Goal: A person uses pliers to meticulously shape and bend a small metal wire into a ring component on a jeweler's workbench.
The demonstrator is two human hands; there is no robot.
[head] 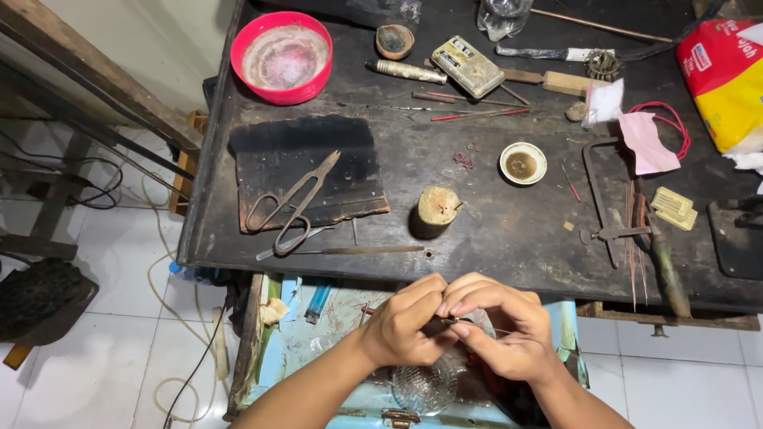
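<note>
— Over on the left of the tabletop [477, 230], what lay there?
— Red bowl [281, 57] at the back, dark board [306, 171] w/ big shears [290, 208] lying across it. Well apart from the hands, untouched.
— And the left hand [401, 322]?
— Below the tabletop's front edge, over a pale blue drawer [318, 349]. Fingers curled, tips pinched shut on a thin metal piece [457, 321]; can't tell exactly what it was, too small.
— Right hand [509, 330]?
— Touching the left, thumb & forefinger closed on the same piece from the other side. Both grips tight, no gap visible.
— How to do that well, in your view?
— Prob. keep wrists braced together, work kept over the clear glass dish [425, 385] so bits drop in. Small turns only; thin stock kinks easily.
— Farther right?
— Wooden stump [437, 208], small white cup [522, 163], saw frame [608, 199] near the right edge.
</note>
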